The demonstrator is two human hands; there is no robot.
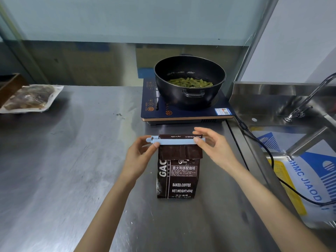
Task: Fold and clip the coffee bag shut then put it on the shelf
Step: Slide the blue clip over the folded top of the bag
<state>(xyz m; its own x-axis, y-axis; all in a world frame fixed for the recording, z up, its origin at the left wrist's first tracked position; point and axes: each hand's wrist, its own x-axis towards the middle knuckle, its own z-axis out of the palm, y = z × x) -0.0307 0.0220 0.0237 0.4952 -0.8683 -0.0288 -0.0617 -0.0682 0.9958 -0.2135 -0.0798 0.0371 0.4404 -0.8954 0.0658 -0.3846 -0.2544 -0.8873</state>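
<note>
coffee bag (177,176) upright on steel counter (72,160), top folded over | pale blue clip (175,141) across fold | left hand (141,155) pinches clip's left end | right hand (212,145) pinches right end

You've got a black pot (189,79) of green beans (190,82) on the induction cooker (183,111) — vacuum-packed meat (30,98) far left, sink faucet (309,99) right.
</note>
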